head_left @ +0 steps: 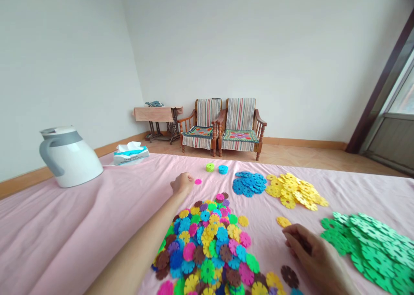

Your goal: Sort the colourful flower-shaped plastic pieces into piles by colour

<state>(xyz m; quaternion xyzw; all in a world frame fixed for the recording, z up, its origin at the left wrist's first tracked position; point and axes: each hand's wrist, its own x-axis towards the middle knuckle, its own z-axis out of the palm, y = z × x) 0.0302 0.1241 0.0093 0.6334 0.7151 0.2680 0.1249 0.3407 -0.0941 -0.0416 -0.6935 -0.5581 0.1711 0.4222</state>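
Observation:
My left hand [182, 183] reaches far across the pink tablecloth [97, 213], fingers pinched together right beside a pink disc [198, 181]. A mixed pile of coloured snowflake discs [207, 247] lies in front of me. My right hand [310, 249] rests on the cloth to the pile's right, fingers curled, with a brown disc under them. A lone yellow disc [283, 221] lies just beyond that hand, and a brown disc [289, 275] just near it. Sorted piles lie further out: blue [249, 183], yellow [296, 190] and green [368, 243].
A small green stack [210, 167] and a small blue stack [223, 169] stand beyond the pink disc. A white kettle [68, 156] and a tissue pack [131, 153] sit at the far left. Two wooden armchairs [223, 127] and a side table [158, 116] stand by the wall.

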